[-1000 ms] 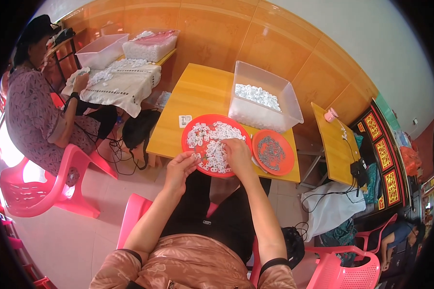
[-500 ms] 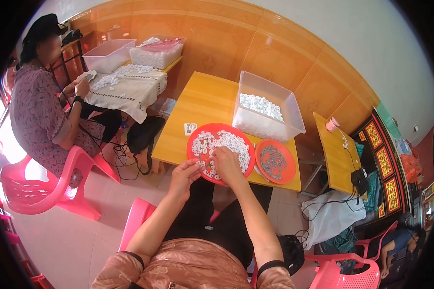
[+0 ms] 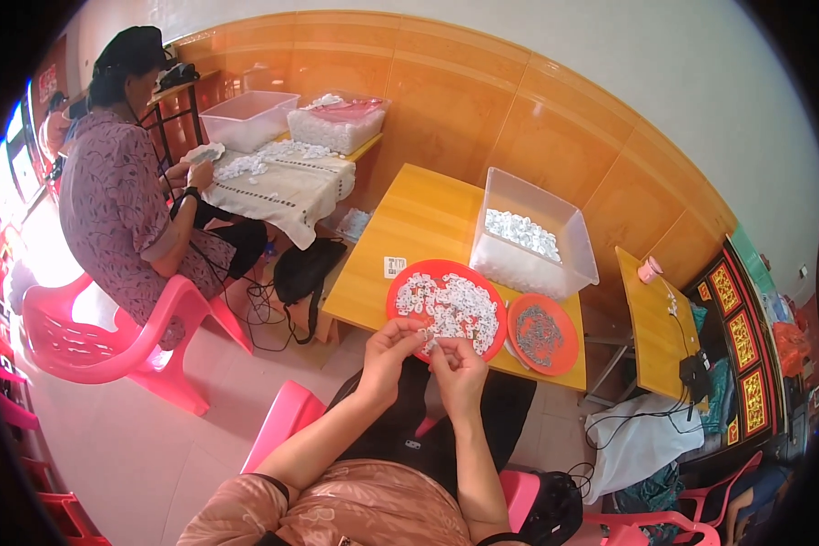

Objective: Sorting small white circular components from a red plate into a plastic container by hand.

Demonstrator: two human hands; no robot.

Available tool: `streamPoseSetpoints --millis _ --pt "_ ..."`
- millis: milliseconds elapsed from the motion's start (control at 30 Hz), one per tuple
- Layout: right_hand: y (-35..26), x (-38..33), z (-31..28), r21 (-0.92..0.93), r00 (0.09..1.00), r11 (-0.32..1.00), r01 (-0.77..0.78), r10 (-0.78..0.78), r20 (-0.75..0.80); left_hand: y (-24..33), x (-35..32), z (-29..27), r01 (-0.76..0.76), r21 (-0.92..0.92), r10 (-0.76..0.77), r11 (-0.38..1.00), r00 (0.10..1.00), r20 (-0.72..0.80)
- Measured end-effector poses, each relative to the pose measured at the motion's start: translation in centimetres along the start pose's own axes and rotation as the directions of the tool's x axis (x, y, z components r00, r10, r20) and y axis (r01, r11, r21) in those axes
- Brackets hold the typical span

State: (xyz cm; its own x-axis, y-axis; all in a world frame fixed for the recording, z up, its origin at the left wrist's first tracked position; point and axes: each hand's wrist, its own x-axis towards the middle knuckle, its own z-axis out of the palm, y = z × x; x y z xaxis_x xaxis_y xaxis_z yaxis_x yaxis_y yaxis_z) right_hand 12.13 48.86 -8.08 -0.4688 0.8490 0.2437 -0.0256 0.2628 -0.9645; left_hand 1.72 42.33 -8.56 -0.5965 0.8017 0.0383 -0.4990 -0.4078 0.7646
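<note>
My left hand (image 3: 393, 355) and my right hand (image 3: 460, 369) meet at the near rim of a red round tray (image 3: 393, 309). Fingertips on both sides are pinched together around a small white piece (image 3: 430, 342), whose exact kind is too small to make out. Many small white plastic pieces (image 3: 464, 305) with holes lie spread in the tray. To its right, an orange-red plate (image 3: 562, 350) holds a heap of small grey metal parts (image 3: 539, 335). One more small white piece (image 3: 412, 445) rests on the dark cloth over my lap.
A clear plastic bin (image 3: 537, 264) of white pieces stands on the yellow table (image 3: 409, 218), with a white printed card (image 3: 395, 267) nearby. At left, a co-worker (image 3: 118, 182) sits on a pink chair (image 3: 91, 318) by a cloth-covered table (image 3: 282, 187). Cables (image 3: 264, 300) trail below.
My right hand has drawn back from the pieces in the tray and come together with my left. The whole view has shifted, so the scene sits farther right and lower.
</note>
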Motion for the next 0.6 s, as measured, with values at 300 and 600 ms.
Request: streamPoseSetpoints --millis 300,600 --pt "-1.9 -0.4 -0.7 0.066 0.987 0.989 0.136 -0.129 -0.092 1.6 -1.4 1.6 0.059 -0.069 -0.058 0.996 0.998 0.027" --pt "-3.8 -0.5 -1.2 0.152 0.998 0.986 0.064 -0.061 -0.027 2.2 -1.9 2.3 0.124 -0.116 -0.117 0.985 0.991 0.06"
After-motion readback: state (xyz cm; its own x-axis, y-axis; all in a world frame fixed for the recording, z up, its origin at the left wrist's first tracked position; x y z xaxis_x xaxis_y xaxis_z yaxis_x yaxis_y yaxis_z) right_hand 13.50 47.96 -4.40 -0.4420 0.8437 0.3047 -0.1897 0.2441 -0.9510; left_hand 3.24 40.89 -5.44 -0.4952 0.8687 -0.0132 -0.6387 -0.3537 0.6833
